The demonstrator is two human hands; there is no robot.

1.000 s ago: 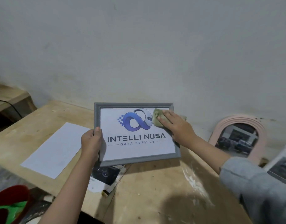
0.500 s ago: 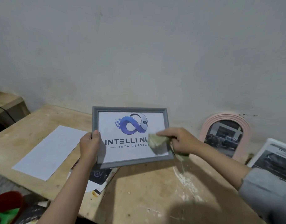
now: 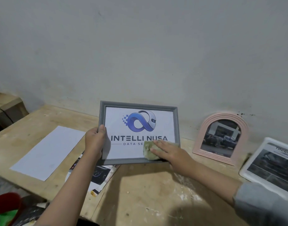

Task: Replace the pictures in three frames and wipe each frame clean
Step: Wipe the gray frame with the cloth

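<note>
A grey rectangular frame (image 3: 176,121) holds a white print with a blue loop logo and the words INTELLI NUSA. It stands tilted above the wooden table. My left hand (image 3: 95,141) grips its left edge, thumb on the front. My right hand (image 3: 170,152) lies flat on the lower right part of the glass, pressing a pale green cloth (image 3: 148,150) against it. The cloth covers part of the small lettering.
A pink arched frame (image 3: 245,136) with a car photo leans on the wall at the right. A white frame (image 3: 254,176) with car pictures lies further right. A blank white sheet (image 3: 49,152) and printed pictures (image 3: 99,175) lie on the table (image 3: 148,193).
My right hand and the cloth swept from the frame's top right down to its lower right, where the hand now lies flat on the glass. The left hand kept its grip.
</note>
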